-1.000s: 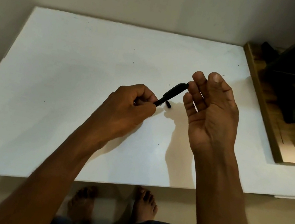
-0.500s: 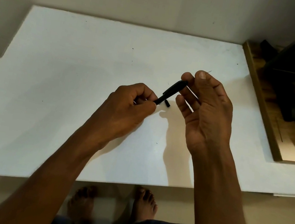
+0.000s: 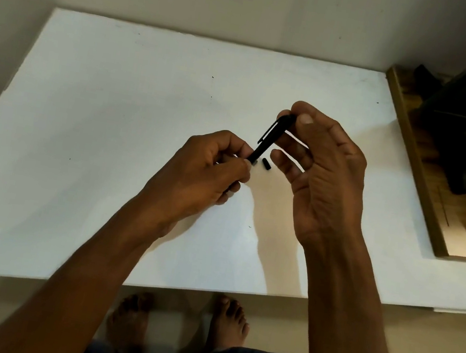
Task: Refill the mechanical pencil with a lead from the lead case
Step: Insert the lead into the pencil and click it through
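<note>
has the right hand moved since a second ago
Yes. The right hand has closed in leftward onto the pencil's top end, toward the small black piece on the table.

Black mech. pencil [image 3: 272, 138]: thin, w/ a clip on its side, tilted, held up over the white table [image 3: 110, 125]. Its low end sits in the left hand [image 3: 210, 172], its top end is at the right hand [image 3: 324, 173] fingertips. Small black cap [image 3: 266, 164] lies on the table, just below the pencil.

Matt white table [image 3: 85, 127], black plastic-looking pencil [image 3: 271, 139] w/ slight sheen, glossy wood shelf [image 3: 406, 162].
</note>
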